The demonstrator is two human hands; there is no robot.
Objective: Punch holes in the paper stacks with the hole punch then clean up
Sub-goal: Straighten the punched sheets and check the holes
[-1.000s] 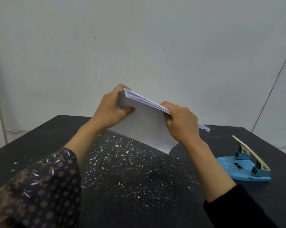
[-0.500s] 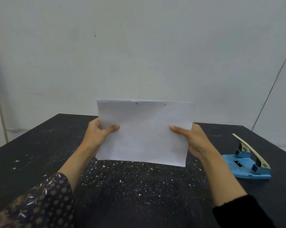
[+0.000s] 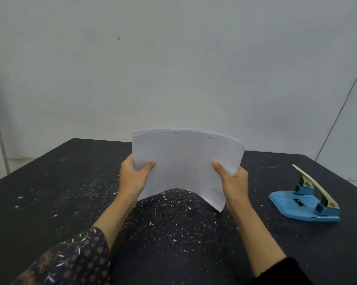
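Head view: both hands up over the black table (image 3: pixel 50 182). Left hand (image 3: pixel 132 177) and right hand (image 3: pixel 234 182) pinch the white paper stack (image 3: pixel 185 161) by its side edges, bowing it, two holes along the top. Blue punch (image 3: pixel 305 204) sits right, among white flecks (image 3: pixel 169 223).

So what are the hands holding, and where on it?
A paper stack: left hand at its left edge, right hand at its right edge.
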